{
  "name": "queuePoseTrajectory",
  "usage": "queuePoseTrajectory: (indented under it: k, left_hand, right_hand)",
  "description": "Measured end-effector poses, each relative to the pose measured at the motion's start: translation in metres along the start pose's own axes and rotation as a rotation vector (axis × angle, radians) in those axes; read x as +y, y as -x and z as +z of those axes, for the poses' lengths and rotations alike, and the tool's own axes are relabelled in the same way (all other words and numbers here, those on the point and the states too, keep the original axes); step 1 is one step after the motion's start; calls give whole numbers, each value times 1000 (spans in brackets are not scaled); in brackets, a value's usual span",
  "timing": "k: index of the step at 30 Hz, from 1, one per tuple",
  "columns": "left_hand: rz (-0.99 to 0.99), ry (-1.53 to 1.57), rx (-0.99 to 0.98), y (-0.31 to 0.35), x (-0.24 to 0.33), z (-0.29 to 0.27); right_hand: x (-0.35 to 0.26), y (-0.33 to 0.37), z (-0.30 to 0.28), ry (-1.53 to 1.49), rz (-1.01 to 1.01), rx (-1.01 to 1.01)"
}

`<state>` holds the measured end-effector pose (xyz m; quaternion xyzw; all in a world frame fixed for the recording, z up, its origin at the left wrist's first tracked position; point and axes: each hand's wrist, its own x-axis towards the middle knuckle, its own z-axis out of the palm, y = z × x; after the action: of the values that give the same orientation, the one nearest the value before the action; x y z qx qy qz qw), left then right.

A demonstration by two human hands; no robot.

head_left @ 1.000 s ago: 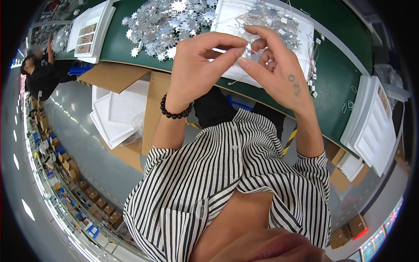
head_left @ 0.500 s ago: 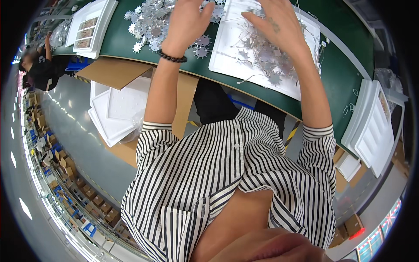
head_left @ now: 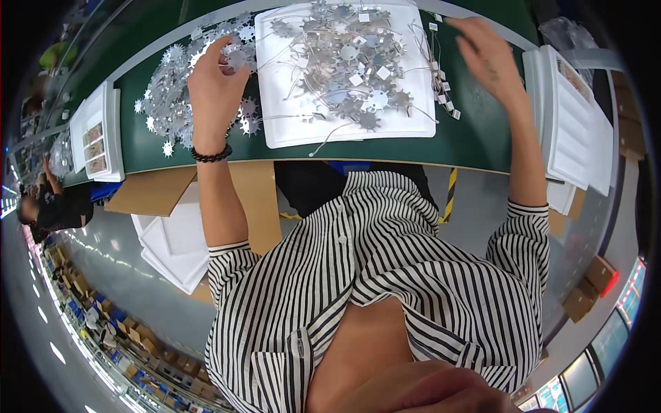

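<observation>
Hands work over a green worktop (head_left: pixel 475 138) seen from above. L hand (head_left: pixel 215 82) rests on a loose heap of silver star-shaped metal pieces (head_left: pixel 169 96) at the worktop's left-centre; fingers curl down together onto the pieces near the heap's right edge, but can't tell whether one is actually pinched. Black bead bracelet (head_left: pixel 211 155) sits on that wrist. R hand (head_left: pixel 487 58) hovers w/ fingers spread apart and nothing in them, just right of a white tray (head_left: pixel 286 134), above a few small white tags (head_left: pixel 446 103) on thin wires lying on the green surface. Tray holds a tangle of star pieces w/ wires and tags (head_left: pixel 344 62). Stacked white trays (head_left: pixel 575 131) stand at far right, another w/ small compartments (head_left: pixel 96 138) at far left. Cardboard (head_left: pixel 148 193) and white foam sheets (head_left: pixel 175 241) lie below the worktop edge.
</observation>
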<state>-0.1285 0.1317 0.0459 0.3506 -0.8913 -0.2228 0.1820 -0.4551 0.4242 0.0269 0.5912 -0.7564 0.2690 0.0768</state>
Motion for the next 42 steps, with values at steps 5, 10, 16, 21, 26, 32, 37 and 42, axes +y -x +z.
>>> queuePoseTrajectory:
  k: [5,10,16,21,26,32,37,42]
  left_hand:
    - [-209,239,57,20,-17,-26]
    - [-385,366,220,39,-5,3]
    - [-438,779,327,92,-7,-15]
    - [-445,951,288,108,-6,-16]
    - [-338,1050,153,96,16,-12]
    - [-194,832,167,85,46,-42]
    - [-8,537,266,79,65,-48]
    - [-308,609,110,77,101,-59]
  right_hand:
    - [-7,-38,37,-174,23,-43]
    - [21,-73,63,-336,326,-113]
    - [10,-94,72,-210,132,-114]
    - [51,-87,73,-698,364,211]
    - [-20,-83,-3,-947,492,411]
    - [-189,-76,-8,-824,287,119]
    - [-252,-73,15,-832,137,90]
    - [-246,-67,32,-716,18,183]
